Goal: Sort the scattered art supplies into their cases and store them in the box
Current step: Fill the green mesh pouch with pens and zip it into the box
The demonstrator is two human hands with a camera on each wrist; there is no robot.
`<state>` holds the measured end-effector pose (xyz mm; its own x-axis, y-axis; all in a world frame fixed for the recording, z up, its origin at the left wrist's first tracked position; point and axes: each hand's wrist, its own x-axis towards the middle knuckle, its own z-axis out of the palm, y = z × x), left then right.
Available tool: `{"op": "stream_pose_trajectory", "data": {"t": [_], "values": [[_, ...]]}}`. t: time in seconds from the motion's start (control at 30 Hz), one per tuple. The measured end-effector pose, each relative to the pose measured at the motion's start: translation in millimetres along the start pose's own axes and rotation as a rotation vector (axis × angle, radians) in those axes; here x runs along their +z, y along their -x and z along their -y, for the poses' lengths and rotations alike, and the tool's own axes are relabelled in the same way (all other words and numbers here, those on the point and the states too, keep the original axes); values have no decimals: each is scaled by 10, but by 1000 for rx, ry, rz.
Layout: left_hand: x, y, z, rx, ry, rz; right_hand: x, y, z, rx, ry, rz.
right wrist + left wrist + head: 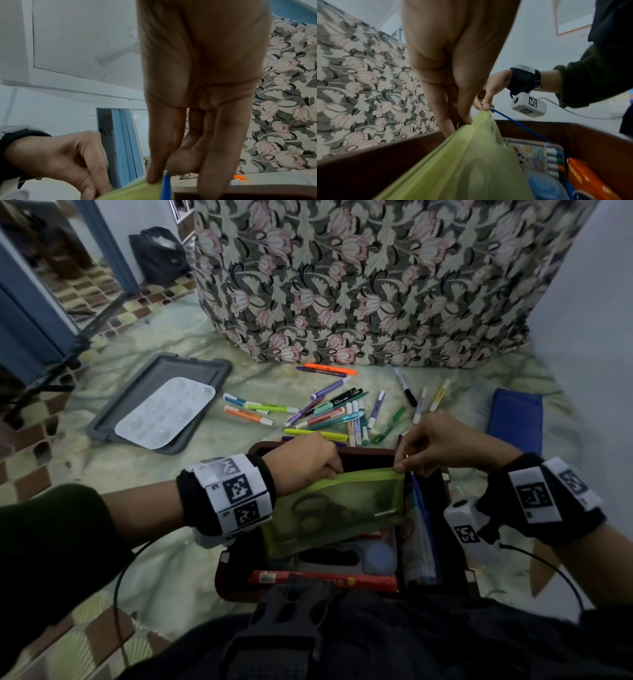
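Green pouch (pixel 332 505): stands in the box (pixel 455 577), long axis left to right, top edge up. Left hand (pixel 305 463) pinches its left top corner, right hand (pixel 442 445) its right, so both sit equally near. Loose markers (pixel 329 412) lie on the floor just beyond the box, ahead of both hands.

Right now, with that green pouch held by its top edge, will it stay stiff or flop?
Probably floppy: the green pouch hangs, sagging, from the left hand and right hand. Scissor-like shapes inside likely weigh it down.
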<state>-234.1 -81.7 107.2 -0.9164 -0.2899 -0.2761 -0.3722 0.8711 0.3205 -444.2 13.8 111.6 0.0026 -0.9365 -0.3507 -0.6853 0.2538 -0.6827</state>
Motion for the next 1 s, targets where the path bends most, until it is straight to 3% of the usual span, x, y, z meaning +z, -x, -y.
{"op": "stream_pose_trajectory", "data": {"t": [0.2, 0.33, 0.43, 0.53, 0.6, 1.0], "values": [[-68, 226, 281, -120, -164, -24, -8, -60, -52, 36, 46, 23], [-76, 395, 412, -134, -172, -124, -28, -65, 1, -10, 45, -74], [-41, 406, 427, -108, -108, -156, -118, -70, 167, -120, -37, -289], [-24, 415, 452, -76, -32, -178, -203, -49, 350, -356, -266, -627], [-27, 431, 461, -64, 19, -190, -192, -63, 434, -465, -372, -757], [-16, 458, 426, -43, 39, -214, 113, -265, 333, -359, -462, -691]]}}
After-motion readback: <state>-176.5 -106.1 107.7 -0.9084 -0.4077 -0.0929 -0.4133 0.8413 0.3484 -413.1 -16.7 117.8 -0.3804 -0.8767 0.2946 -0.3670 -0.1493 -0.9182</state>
